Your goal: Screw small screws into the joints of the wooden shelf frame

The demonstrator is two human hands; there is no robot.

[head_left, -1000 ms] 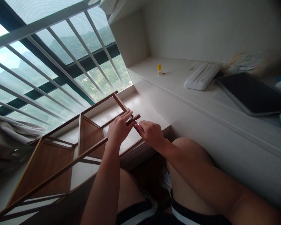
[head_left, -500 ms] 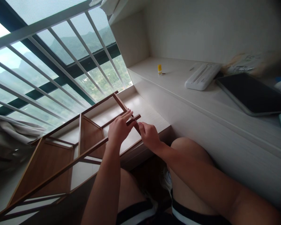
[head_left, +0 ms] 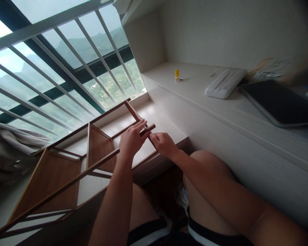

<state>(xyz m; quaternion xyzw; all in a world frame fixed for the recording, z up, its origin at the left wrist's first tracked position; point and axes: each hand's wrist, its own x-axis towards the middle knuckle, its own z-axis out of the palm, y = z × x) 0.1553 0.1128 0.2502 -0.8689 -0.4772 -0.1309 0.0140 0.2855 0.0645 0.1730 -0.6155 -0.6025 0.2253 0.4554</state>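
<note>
A brown wooden shelf rack with thin posts and flat panels lies tilted along the window ledge. My left hand is closed around the end of its near post, with fingers stretched over the crossbar and the post's tip sticking out past the thumb. Right beside that joint, my right hand is closed, thumb and finger pinched together against the crossbar's near end. Something thin and dark may show at its fingertips, but it is too small to name.
A white counter on the right bears a yellow-capped bottle, a white case, a black tablet and a plastic bag. Window railings and a grey curtain stand at the left. My knees are below.
The view has shifted slightly. My right hand has turned a little at the joint, its fingers still pinched. My left hand keeps its place on the rack.
</note>
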